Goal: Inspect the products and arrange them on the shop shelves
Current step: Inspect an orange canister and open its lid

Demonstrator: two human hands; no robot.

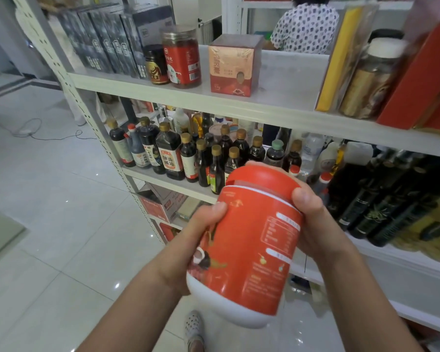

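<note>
Grips the orange canister two-handed: left hand curled round its body, right hand clasping beside the red lid. Holds it tilted, white-based, label showing, before the sauce bottles.

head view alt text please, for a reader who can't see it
The left hand and right hand hold a tilted red canister before white shop shelves. The upper shelf bears a red-labelled jar and a red box; the one below is crowded with dark bottles.

White metal shelf – red-labelled jar, square carton on top, dark sauce bottles below
</note>
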